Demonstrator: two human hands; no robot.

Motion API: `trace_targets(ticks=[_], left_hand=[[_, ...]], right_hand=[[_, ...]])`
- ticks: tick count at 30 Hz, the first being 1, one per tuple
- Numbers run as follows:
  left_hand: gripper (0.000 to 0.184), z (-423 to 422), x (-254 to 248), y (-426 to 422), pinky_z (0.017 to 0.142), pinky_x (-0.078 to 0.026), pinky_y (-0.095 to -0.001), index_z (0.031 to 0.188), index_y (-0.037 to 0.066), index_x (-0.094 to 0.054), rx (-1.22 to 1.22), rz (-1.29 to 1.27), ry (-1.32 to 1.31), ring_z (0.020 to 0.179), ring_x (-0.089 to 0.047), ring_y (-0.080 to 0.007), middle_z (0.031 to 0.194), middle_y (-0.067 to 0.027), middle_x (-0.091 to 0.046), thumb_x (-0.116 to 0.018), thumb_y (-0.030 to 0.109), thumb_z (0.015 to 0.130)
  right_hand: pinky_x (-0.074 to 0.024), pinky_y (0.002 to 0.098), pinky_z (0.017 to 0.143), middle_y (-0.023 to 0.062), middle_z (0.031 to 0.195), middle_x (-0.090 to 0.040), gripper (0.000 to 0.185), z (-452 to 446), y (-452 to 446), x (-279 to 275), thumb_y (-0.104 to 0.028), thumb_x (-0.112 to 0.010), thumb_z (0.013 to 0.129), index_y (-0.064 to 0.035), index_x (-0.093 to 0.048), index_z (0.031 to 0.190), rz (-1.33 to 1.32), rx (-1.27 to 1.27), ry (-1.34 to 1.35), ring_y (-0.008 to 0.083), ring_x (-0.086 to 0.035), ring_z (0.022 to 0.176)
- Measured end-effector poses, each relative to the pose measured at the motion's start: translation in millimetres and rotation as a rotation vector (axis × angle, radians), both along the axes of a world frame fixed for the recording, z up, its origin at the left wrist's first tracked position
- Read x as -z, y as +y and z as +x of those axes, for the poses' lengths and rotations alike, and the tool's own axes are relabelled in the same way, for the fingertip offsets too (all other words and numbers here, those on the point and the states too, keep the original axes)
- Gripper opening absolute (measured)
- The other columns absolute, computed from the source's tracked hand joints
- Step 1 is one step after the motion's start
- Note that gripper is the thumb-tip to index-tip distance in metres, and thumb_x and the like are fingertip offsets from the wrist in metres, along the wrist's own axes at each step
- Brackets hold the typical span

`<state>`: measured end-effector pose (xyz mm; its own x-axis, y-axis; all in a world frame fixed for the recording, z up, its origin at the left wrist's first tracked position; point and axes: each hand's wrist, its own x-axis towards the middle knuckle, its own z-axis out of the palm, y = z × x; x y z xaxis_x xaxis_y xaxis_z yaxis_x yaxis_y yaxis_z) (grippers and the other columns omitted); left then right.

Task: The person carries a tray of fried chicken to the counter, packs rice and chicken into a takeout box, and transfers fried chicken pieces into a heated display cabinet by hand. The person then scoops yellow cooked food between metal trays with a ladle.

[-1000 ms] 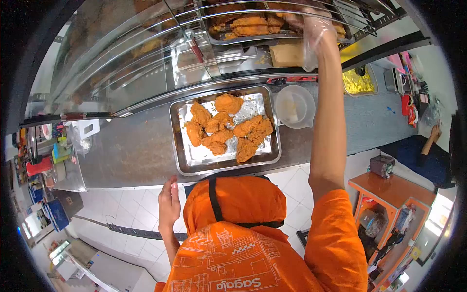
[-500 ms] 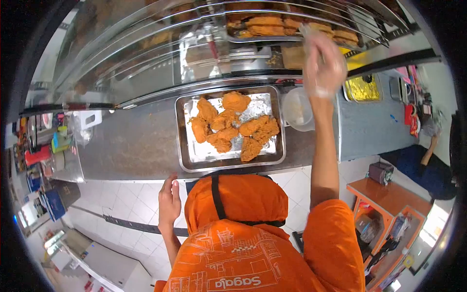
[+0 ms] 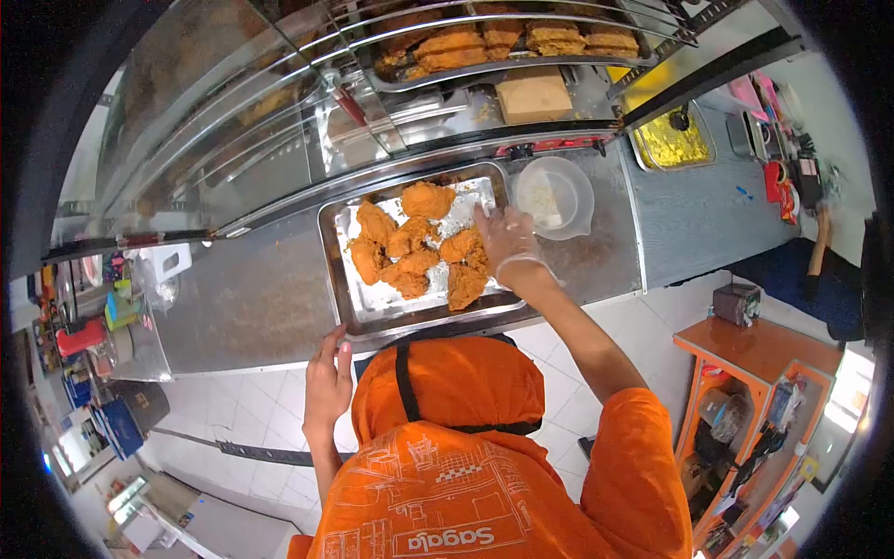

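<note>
My right hand [image 3: 510, 240], in a clear plastic glove, is over the right side of a metal tray [image 3: 328, 270]. Its fingers look spread beside the rightmost fried chicken [image 3: 467, 283] and partly cover it; whether they touch it I cannot tell. More fried chicken pieces [image 3: 427, 200] lie in the tray on a shiny silver base. My left hand [image 3: 326, 382] is bare and open, its fingers stretched toward the near left corner of the tray, with the fingertips at the counter's edge.
A clear plastic container [image 3: 570, 191] stands right of the tray. Behind is a glass display cabinet [image 3: 279, 140] with a rack tray of fried chicken [image 3: 452, 47]. A foil-lined tray [image 3: 678, 140] sits farther right. An orange wooden table [image 3: 759, 345] stands behind me on the right.
My right hand has come down from the cabinet's rack to the right side of the tray. My left hand has stayed near the tray corner. The view has turned slightly.
</note>
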<state>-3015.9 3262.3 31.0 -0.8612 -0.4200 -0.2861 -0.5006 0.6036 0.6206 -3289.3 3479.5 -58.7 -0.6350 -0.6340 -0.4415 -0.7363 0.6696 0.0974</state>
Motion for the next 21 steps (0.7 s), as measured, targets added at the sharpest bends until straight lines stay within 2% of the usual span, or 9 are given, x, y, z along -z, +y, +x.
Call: trace_targets(ticks=[2, 5, 8, 14, 17, 18, 21], left_hand=[[0.040, 3.3, -0.6, 0.3, 0.094, -0.051, -0.0468, 0.130, -0.004, -0.058, -0.013, -0.002, 0.000, 0.110, -0.063, -0.0479, 0.123, -0.0302, -0.064, -0.044, 0.026, 0.107], [0.041, 10.3, 3.8, 4.5, 0.096, -0.050, -0.0473, 0.130, -0.005, -0.058, -0.048, 0.018, -0.033, 0.113, -0.062, -0.0481, 0.123, -0.0307, -0.064, -0.045, 0.027, 0.107], [0.041, 12.7, 1.2, 11.1, 0.095, -0.050, -0.0475, 0.130, -0.005, -0.058, -0.067, 0.042, -0.057, 0.114, -0.062, -0.0479, 0.123, -0.0305, -0.064, -0.045, 0.027, 0.107], [0.040, 15.7, 9.1, 15.7, 0.096, -0.050, -0.0467, 0.129, -0.005, -0.059, -0.055, 0.033, -0.024, 0.114, -0.062, -0.0469, 0.123, -0.0299, -0.064, -0.045, 0.026, 0.107], [0.039, 10.6, 8.7, 18.1, 0.097, -0.049, -0.0465, 0.129, -0.006, -0.059, -0.052, 0.034, -0.025, 0.115, -0.062, -0.0470, 0.123, -0.0298, -0.065, -0.044, 0.024, 0.107], [0.039, 8.5, 9.3, 18.2, 0.098, -0.049, -0.0465, 0.129, -0.006, -0.059, -0.044, 0.027, -0.008, 0.115, -0.062, -0.0469, 0.123, -0.0298, -0.065, -0.044, 0.024, 0.107], [0.039, 6.0, 11.3, 21.7, 0.099, -0.049, -0.0462, 0.129, -0.005, -0.059, -0.022, 0.032, 0.002, 0.116, -0.062, -0.0466, 0.124, -0.0299, -0.065, -0.043, 0.023, 0.107]], right_hand=[[-0.0412, 0.0516, 0.099, 0.0163, 0.128, -0.059, 0.076, 8.3, 11.5, 33.6, -0.011, -0.057, 0.090, -0.0060, -0.024, 0.158, -0.088, -0.081, 0.087, 0.0318, -0.052, 0.122], [-0.0426, 0.0510, 0.097, 0.0165, 0.126, -0.060, 0.076, 7.7, 20.7, 33.5, -0.011, -0.057, 0.091, -0.0062, -0.023, 0.159, -0.142, -0.109, 0.132, 0.0320, -0.052, 0.120], [-0.0458, 0.0477, 0.095, 0.0167, 0.122, -0.059, 0.080, 6.9, 28.0, 3.4, -0.011, -0.063, 0.088, -0.0087, -0.025, 0.158, -0.146, -0.095, 0.046, 0.0333, -0.054, 0.117], [-0.0475, 0.0451, 0.099, 0.0190, 0.122, -0.053, 0.077, 35.7, 39.8, 18.7, -0.004, -0.074, 0.078, -0.0089, -0.039, 0.146, -0.643, 0.269, -0.261, 0.0411, -0.055, 0.114], [-0.0465, 0.0451, 0.101, 0.0206, 0.126, -0.050, 0.074, 50.2, 38.8, 28.4, -0.005, -0.079, 0.073, -0.0068, -0.045, 0.139, -1.004, 0.338, -0.261, 0.0431, -0.054, 0.117], [-0.0466, 0.0454, 0.101, 0.0219, 0.124, -0.052, 0.076, 55.6, 35.6, 20.0, -0.006, -0.083, 0.067, -0.0079, -0.048, 0.135, -1.103, 0.402, -0.247, 0.0431, -0.053, 0.117], [-0.0453, 0.0454, 0.103, 0.0237, 0.122, -0.054, 0.074, 64.8, 22.7, 30.5, -0.006, -0.083, 0.068, -0.0080, -0.050, 0.134, -1.111, 0.655, -0.178, 0.0438, -0.052, 0.117]])
